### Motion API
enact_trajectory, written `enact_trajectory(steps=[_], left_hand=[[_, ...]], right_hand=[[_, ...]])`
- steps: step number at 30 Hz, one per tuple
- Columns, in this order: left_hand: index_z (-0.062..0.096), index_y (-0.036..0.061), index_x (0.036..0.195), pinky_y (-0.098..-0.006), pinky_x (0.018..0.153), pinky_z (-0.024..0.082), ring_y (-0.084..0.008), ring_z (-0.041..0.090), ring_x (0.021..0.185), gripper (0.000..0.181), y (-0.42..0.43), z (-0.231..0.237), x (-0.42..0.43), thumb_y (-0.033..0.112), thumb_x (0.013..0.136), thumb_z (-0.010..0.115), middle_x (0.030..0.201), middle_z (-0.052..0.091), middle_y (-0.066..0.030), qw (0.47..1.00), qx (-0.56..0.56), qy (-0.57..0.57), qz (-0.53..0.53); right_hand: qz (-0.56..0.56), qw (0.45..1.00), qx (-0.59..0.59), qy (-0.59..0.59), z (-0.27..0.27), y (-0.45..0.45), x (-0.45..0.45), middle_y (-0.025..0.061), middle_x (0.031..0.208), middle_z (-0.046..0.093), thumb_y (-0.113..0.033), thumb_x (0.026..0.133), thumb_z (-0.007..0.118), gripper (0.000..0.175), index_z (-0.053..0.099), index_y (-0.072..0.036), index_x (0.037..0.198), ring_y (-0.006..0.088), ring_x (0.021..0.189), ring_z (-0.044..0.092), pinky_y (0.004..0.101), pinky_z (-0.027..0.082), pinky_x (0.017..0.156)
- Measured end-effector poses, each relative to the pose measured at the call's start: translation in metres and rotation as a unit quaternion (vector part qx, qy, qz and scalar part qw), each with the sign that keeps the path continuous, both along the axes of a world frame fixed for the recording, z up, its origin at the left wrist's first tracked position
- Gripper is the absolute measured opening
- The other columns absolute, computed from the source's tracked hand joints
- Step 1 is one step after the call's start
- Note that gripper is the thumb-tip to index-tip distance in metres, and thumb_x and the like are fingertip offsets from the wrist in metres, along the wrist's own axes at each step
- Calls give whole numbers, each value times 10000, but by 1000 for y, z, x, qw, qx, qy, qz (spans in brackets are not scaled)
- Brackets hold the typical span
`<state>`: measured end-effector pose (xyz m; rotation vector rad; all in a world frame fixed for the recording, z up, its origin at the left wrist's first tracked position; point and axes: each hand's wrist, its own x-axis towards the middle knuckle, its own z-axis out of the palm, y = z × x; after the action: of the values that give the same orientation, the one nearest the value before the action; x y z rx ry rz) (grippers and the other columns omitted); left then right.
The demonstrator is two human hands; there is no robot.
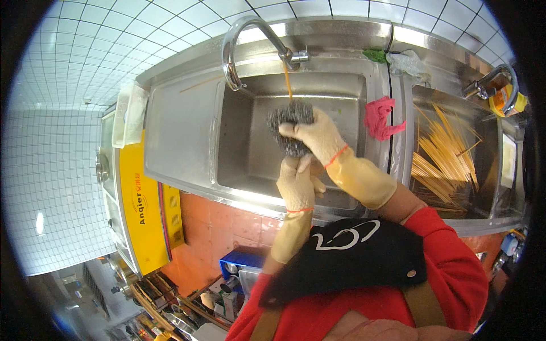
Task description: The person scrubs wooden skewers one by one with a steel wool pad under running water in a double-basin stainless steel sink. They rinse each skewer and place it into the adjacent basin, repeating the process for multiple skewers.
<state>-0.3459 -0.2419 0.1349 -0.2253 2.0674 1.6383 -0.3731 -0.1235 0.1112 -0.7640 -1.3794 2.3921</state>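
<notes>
Over the stainless steel sink basin (264,166), my right hand (313,132) in a cream work glove grips a dark steel-wool scouring pad (294,119), its thumb across the front. A thin wooden stick (288,81) sticks out from the pad towards the tap; the rest of it is hidden. My left hand (298,179), gloved the same way, is closed just below the pad, at the near end. Whether it holds the stick's lower end cannot be seen. Motion blurs the pad. Many similar sticks (448,149) lie in the right-hand basin.
A curved chrome tap (232,51) arches over the basin's back left. A pink cloth (379,117) lies on the divider, with a green scrap (375,55) and a clear plastic bag (407,64) behind it. A second tap (490,83) and a yellow container (507,102) stand far right.
</notes>
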Motion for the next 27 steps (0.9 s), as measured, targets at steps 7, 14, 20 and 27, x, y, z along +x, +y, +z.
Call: enact_trajectory(steps=[7, 14, 20, 27], left_hand=[[718, 39, 1287, -271, 415, 445, -117, 594, 464, 302, -4, -3, 0, 235, 1059, 701, 771, 721, -101, 1000, -17, -19, 17], [703, -3, 1255, -279, 397, 439, -119, 597, 450, 321, -11, 1, 11, 243, 1049, 723, 764, 735, -118, 998, -21, -42, -29], [698, 9, 1202, -274, 360, 416, -126, 606, 450, 275, -7, 2, -4, 228, 1039, 719, 765, 731, -107, 999, -15, -28, 8], [703, 10, 1204, -281, 331, 365, -138, 543, 386, 292, -28, 2, 16, 244, 1030, 719, 764, 763, -170, 992, -1, -121, -22]], right_hand=[[-9, 997, -70, 44, 2, 6, -8, 78, 1026, 803, -102, 892, 865, 325, 784, -19, 1195, 149, 888, 740, 294, 593, 800], [-56, 993, -93, 50, 8, 17, -10, 93, 979, 802, -160, 893, 888, 295, 779, 1, 1116, 163, 778, 748, 311, 605, 666], [-12, 998, -54, -21, 6, -19, -1, 53, 1097, 808, -117, 892, 870, 336, 774, -28, 1202, 146, 999, 736, 304, 579, 938], [-123, 985, -58, 109, -28, 60, -49, 188, 998, 814, -194, 930, 865, 358, 741, 66, 1141, 251, 811, 800, 363, 660, 722]])
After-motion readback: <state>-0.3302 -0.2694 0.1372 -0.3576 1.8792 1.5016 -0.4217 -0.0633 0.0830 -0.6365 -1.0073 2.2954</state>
